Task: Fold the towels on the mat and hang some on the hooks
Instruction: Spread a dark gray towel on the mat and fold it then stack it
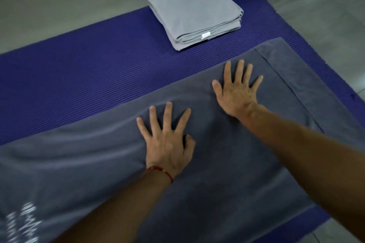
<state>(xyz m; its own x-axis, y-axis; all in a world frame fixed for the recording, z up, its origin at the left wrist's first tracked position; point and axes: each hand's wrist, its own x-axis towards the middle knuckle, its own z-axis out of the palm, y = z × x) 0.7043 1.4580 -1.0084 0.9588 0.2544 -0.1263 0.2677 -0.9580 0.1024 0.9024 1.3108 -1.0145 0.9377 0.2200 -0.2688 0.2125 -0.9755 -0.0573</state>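
The dark grey towel [227,163] is pressed flat on the mat [98,77] at frame centre by both spread hands, left [167,142] and right [237,92], nothing gripped. Ripples at left could be trapped by uneven smoothing, leaving a crooked fold.

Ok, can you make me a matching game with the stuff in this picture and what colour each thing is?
Things:
1. mat
2. folded towel
3. spread-out towel
4. wrist string

Colours:
A. red
B. dark grey
C. purple-blue
D. light grey

Pairs: 1-C, 2-D, 3-B, 4-A

Both the left hand and the right hand press flat on the spread-out towel.
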